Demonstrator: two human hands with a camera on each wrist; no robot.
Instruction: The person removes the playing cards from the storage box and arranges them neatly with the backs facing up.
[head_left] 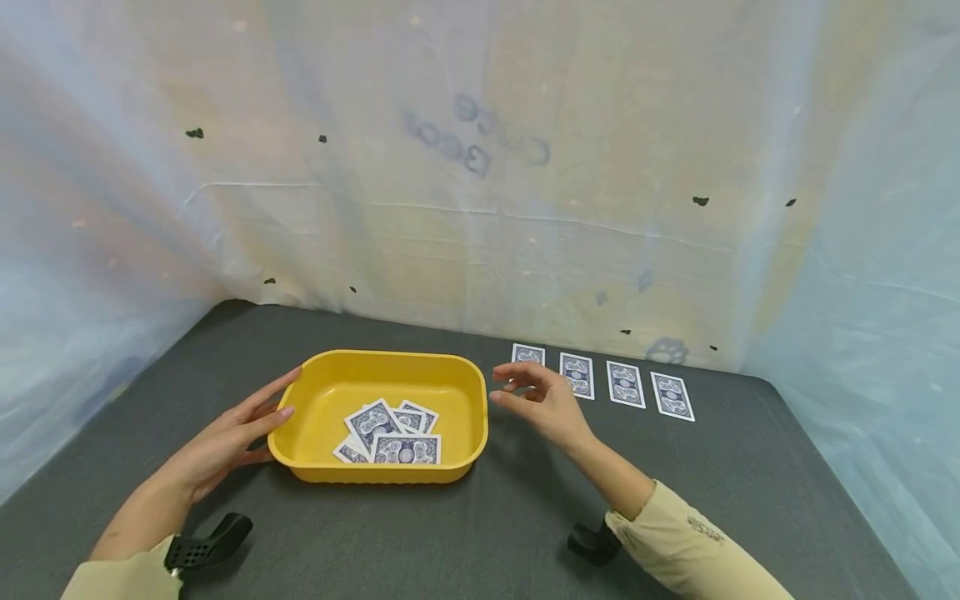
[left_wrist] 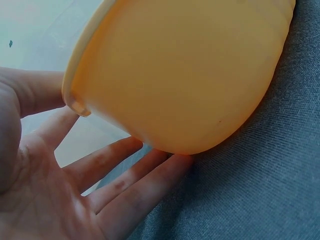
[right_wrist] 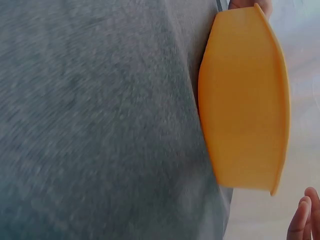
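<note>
A yellow plastic tray with rounded corners sits on the dark table, several playing cards lying overlapped and back up inside it. My left hand grips the tray's left end. In the left wrist view, the thumb is at the rim and the fingers touch the outer wall lower down. Just off the tray's right end is my right hand, its fingers loosely bent with nothing between them. Only the fingertips of that hand show in the right wrist view.
Behind my right hand, several blue-backed playing cards lie in a spaced row near the back edge of the dark cloth-covered table. A translucent plastic sheet hangs behind the table and along its sides.
</note>
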